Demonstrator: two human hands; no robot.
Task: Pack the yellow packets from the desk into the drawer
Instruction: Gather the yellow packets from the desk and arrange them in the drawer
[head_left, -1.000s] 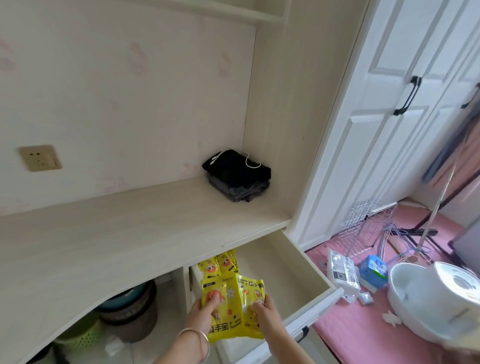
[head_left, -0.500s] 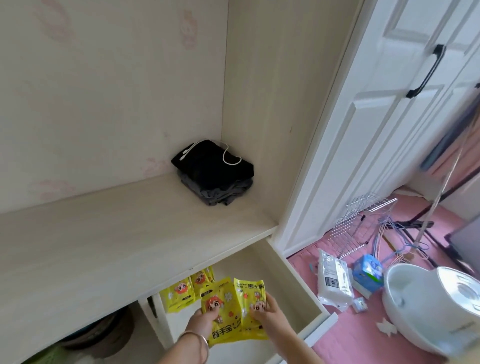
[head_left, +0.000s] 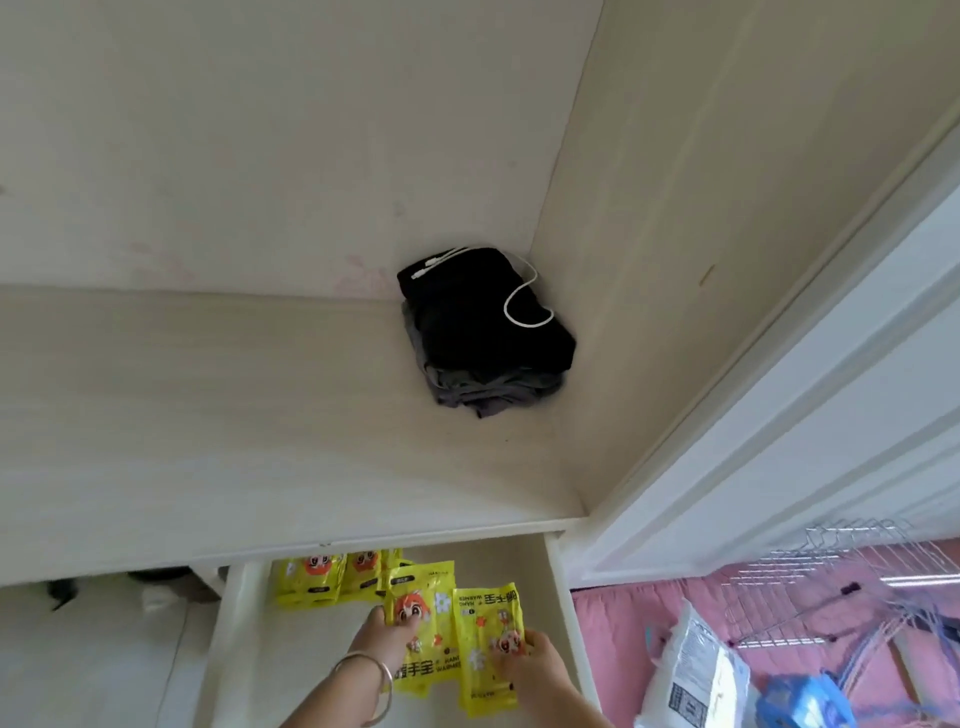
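both hands, left hand (head_left: 387, 636) and right hand (head_left: 535, 657), pinch yellow packets (head_left: 457, 629) over drawer (head_left: 563, 582); light, floppy, slick film; hold by edges.

Both forearms were bare, without sleeves; the left wrist wore a thin silver bangle (head_left: 375, 680), plain and round.

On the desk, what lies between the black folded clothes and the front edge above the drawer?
Nothing: in the head view the desk is bare between the black folded clothes and the drawer.
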